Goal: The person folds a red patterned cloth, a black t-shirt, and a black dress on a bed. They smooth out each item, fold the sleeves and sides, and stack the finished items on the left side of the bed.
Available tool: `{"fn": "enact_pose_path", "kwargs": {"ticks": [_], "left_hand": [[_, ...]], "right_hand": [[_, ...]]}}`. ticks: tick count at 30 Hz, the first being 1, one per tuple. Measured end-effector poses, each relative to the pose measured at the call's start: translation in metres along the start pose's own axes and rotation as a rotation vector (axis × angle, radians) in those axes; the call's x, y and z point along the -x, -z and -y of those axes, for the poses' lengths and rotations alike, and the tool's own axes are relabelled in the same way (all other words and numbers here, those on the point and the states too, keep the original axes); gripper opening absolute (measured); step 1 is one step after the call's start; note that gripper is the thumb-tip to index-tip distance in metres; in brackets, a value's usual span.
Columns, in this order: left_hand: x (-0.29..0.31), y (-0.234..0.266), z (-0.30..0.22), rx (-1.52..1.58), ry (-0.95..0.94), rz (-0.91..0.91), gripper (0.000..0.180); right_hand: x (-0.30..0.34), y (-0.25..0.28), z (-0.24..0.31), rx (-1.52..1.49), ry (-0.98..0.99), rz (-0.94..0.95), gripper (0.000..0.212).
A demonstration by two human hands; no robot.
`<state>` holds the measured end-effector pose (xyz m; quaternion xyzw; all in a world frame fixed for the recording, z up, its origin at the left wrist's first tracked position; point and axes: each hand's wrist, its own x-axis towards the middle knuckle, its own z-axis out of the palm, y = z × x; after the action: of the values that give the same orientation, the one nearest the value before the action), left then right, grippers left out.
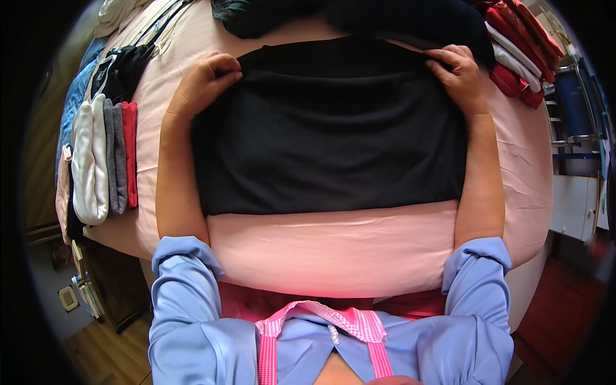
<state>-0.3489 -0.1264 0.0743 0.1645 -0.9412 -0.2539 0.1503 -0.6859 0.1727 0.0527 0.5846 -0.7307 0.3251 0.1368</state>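
A black garment [333, 141] lies spread on the pink bed sheet [333, 250]; its exact kind I cannot make out. At its far left corner my left hand [208, 80] pinches the edge between thumb and fingers. My right hand [457, 74] grips the far right corner the same way. Between the two hands the far edge runs in a band, slightly folded, with soft creases below it. The near edge lies almost straight across the sheet.
Left on the bed stand folded white [90, 160], grey [115, 157] and red clothes [129, 154], with black straps and blue cloth behind. Dark clothes [410, 22] lie beyond the garment. At far right is a stack of red and white clothes [516, 48], near a blue metal rack [571, 102].
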Motion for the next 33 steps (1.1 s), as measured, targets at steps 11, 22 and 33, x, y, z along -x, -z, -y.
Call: {"fn": "enact_pose_path", "kwargs": {"ticks": [11,22,33], "left_hand": [[-0.013,-0.016,0.025,-0.032,0.096,-0.403,0.02],[-0.002,0.011,0.026,0.13,0.231,-0.115,0.036],[0.012,0.032,0.07,0.045,0.303,0.084,0.034]], "right_hand": [[0.01,0.005,-0.021,-0.177,-0.399,-0.17,0.018],[0.013,0.008,-0.033,-0.064,-0.499,-0.11,0.032],[0.007,0.016,-0.026,0.169,-0.621,-0.141,0.054]]}}
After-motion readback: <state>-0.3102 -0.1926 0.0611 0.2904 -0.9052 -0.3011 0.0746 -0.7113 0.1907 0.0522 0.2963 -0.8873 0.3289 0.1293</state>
